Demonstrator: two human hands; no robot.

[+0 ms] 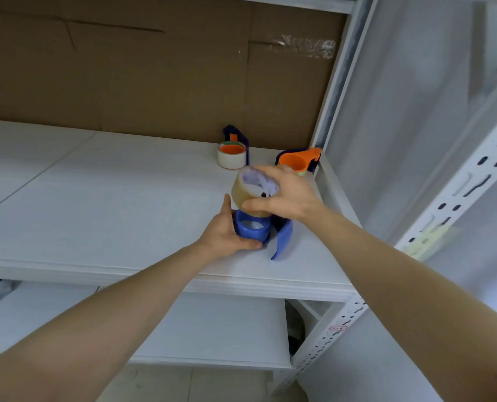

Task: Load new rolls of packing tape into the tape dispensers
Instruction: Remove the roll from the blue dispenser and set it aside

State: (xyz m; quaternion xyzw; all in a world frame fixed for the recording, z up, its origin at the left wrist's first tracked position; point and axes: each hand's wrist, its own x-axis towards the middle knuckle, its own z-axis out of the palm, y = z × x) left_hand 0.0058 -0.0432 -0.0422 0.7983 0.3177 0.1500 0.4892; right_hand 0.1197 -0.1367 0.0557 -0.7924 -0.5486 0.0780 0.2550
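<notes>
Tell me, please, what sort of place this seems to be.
Probably a storeroom or packing area: slotted white metal shelving, a cardboard sheet behind the shelf, and an orange tape dispenser and a blue tape dispenser, with a tape roll held above the blue one.

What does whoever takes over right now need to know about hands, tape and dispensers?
Left hand grips the blue dispenser on the shelf. Right hand holds the tan tape roll, tilted just above the dispenser's hub, not yet seated. At the back: a purple dispenser with a white roll on it; an orange dispenser in the corner, load unclear. To do: seat the roll, thread it, check the orange one.
</notes>
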